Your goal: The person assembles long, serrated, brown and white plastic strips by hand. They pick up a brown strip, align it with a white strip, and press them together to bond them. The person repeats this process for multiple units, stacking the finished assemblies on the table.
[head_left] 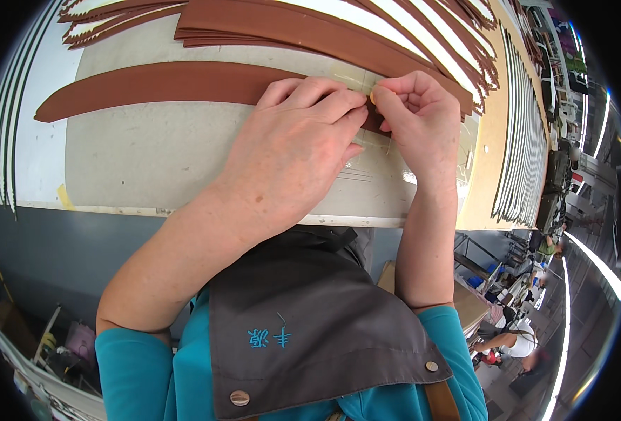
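A long brown strip [163,83], leather-like and with a pointed left end, lies across the work table. My left hand [293,137] rests palm down on its right part, fingers stretched out flat and pressing it against the surface. Close beside those fingertips, my right hand [422,116] is closed in a pinch over the strip. Between its thumb and fingers shows a small yellow-orange piece [373,97], whose kind I cannot make out. The fingers partly hide the strip's right end.
Behind the strip lies a stack of brown strips [282,31], with more zigzag-edged brown pieces [475,59] beside it. Thin dark-edged strips line the table at the left [9,105] and right [521,133]. A person [521,342] is at the far right.
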Motion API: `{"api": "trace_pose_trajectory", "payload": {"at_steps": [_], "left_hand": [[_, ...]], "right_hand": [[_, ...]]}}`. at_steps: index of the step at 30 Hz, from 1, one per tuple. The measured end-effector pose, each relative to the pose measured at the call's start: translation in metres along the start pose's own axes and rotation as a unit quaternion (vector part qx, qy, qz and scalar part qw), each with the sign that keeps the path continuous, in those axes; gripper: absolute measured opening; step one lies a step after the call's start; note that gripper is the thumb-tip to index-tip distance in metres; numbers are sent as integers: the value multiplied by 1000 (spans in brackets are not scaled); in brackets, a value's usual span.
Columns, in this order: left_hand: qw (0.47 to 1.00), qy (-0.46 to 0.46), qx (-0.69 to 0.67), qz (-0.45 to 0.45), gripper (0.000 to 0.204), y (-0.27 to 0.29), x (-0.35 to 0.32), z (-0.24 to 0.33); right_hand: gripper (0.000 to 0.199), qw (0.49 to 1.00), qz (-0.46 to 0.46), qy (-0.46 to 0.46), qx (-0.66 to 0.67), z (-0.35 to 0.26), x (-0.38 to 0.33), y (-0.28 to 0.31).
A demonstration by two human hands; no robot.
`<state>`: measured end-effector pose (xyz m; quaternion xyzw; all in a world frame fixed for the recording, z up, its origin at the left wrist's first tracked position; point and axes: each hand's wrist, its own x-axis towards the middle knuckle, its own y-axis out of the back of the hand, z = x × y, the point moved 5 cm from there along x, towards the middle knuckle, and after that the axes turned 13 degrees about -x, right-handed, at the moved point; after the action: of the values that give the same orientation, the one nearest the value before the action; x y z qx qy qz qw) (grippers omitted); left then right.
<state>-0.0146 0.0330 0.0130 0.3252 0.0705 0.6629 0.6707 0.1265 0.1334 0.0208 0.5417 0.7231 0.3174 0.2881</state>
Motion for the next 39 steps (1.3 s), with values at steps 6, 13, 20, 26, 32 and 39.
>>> {"api": "trace_pose_trajectory", "payload": {"at_steps": [6, 13, 20, 26, 32, 39], "left_hand": [[1000, -1, 7, 2, 37, -2, 0, 0], [1000, -2, 8, -5, 36, 0, 1, 1], [1000, -6, 12, 9, 35, 0, -1, -1], [1000, -11, 27, 11, 34, -2, 0, -3], [1000, -12, 22, 11, 34, -2, 0, -4], [1000, -9, 24, 3, 34, -1, 0, -3]], "right_hand": [[9, 999, -24, -28, 8, -4, 1, 1], [11, 986, -22, -85, 142, 4, -7, 19], [10, 981, -41, -71, 176, 9, -28, 13], [7, 986, -34, -43, 158, 10, -40, 0], [7, 992, -21, -37, 120, 7, -39, -2], [6, 998, -16, -15, 60, 9, -37, -2]]}}
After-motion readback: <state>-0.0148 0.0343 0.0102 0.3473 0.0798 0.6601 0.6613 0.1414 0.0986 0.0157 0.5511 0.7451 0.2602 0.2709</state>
